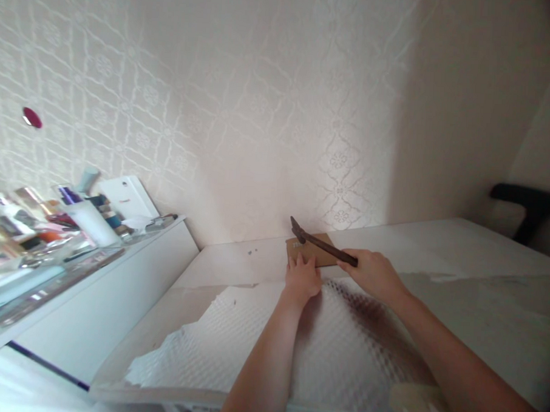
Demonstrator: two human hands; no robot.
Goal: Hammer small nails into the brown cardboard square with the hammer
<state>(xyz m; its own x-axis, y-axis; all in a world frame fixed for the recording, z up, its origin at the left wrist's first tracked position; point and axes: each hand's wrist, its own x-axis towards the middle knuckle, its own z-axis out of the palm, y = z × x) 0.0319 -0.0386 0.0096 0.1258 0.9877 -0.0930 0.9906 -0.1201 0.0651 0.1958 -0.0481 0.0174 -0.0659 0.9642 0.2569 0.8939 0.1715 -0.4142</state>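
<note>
A brown hammer (330, 249) with a slim handle is gripped near its end by my right hand (375, 274), fingers wrapped round it. Its head is over the far left part of a brown cardboard piece (325, 260), which lies flat close to the wall. I cannot tell whether the head touches the cardboard. My left hand (304, 279) rests on the near left part of the cardboard with its fingers spread. Bubble wrap (247, 320) spreads over the surface under my forearms.
Small dark bits (252, 252) lie left of the cardboard. The patterned wall (260, 138) rises right behind. To the left, a white cabinet (115, 308) bears crowded bottles and a white box (128, 198). A black chair part (528, 199) stands at the right.
</note>
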